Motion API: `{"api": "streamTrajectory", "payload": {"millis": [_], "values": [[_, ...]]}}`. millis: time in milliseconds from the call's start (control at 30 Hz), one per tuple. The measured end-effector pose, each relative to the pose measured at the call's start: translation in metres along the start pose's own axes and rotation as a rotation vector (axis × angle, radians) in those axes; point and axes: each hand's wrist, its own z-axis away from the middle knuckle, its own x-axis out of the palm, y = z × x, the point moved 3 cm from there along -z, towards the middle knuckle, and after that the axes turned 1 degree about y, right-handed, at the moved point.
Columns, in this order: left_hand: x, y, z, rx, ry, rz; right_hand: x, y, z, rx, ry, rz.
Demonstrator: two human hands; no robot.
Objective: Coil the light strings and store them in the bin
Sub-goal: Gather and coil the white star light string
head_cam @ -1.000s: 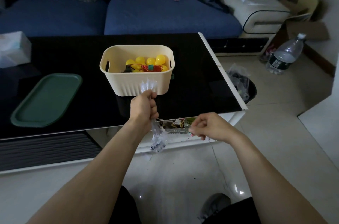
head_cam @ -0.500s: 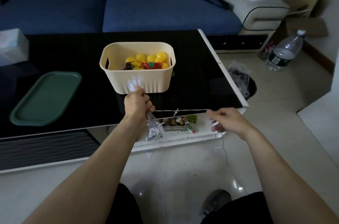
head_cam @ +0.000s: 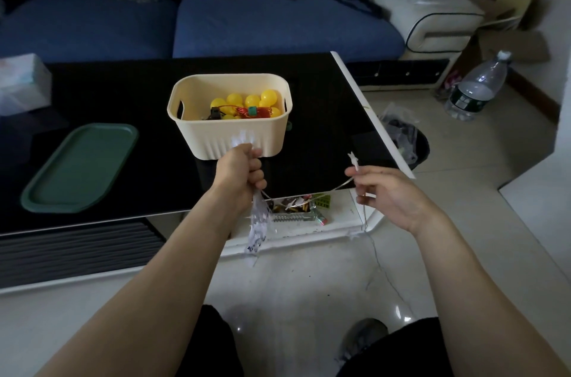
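Light string [head_cam: 312,198] with clear star bulbs: bundled loops clenched in left hand [head_cam: 239,174] just in front of the cream bin [head_cam: 230,137], a free run sagging across to the right hand [head_cam: 387,191], which pinches the wire between thumb and fingertips, the tail trailing to the floor. Likely held apart so the next loop feeds untangled onto the bundle. Bin on the black desk [head_cam: 129,92] already holds a yellow-bulb string [head_cam: 247,103]; a green tray [head_cam: 80,166] lies to its left.
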Motion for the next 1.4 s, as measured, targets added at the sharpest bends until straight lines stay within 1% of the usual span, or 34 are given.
{"api": "streamTrajectory", "payload": {"millis": [67,167,300,400,500,600,800,933,1033,1100,1233,1333,1400], "values": [[0.007,0.001,0.004,-0.019,-0.077,-0.101,0.009,-0.004,0.002,-0.015,-0.026,-0.077],[0.019,-0.004,0.011,-0.015,-0.184,-0.211,0.023,-0.006,0.002,-0.029,-0.068,-0.123],[0.027,-0.02,0.016,0.017,-0.251,-0.253,0.038,-0.006,0.001,-0.031,-0.07,-0.103],[0.03,-0.024,0.02,0.081,-0.216,-0.264,0.045,-0.005,0.002,-0.042,-0.082,-0.104],[0.033,-0.028,0.025,0.154,-0.147,-0.286,0.052,-0.008,0.003,-0.093,-0.064,-0.11],[0.034,-0.033,0.027,0.195,-0.112,-0.307,0.058,-0.008,0.003,-0.15,-0.042,-0.104],[0.04,-0.039,0.029,0.188,-0.159,-0.355,0.066,-0.005,0.003,-0.273,0.081,-0.068],[0.041,-0.041,0.028,0.135,-0.212,-0.446,0.066,-0.001,0.004,-0.363,0.168,0.038],[0.039,-0.042,0.026,0.137,-0.16,-0.517,0.069,0.001,0.003,-0.358,0.186,0.093],[0.038,-0.041,0.027,0.157,-0.155,-0.527,0.072,0.002,0.002,-0.36,0.184,0.084],[0.04,-0.042,0.031,0.153,-0.223,-0.549,0.073,0.002,0.002,-0.391,0.141,0.133],[0.038,-0.042,0.029,0.156,-0.192,-0.566,0.071,0.004,-0.001,-0.302,0.044,0.114],[0.037,-0.042,0.028,0.149,-0.176,-0.563,0.069,0.005,-0.002,-0.296,0.028,0.132]]}}
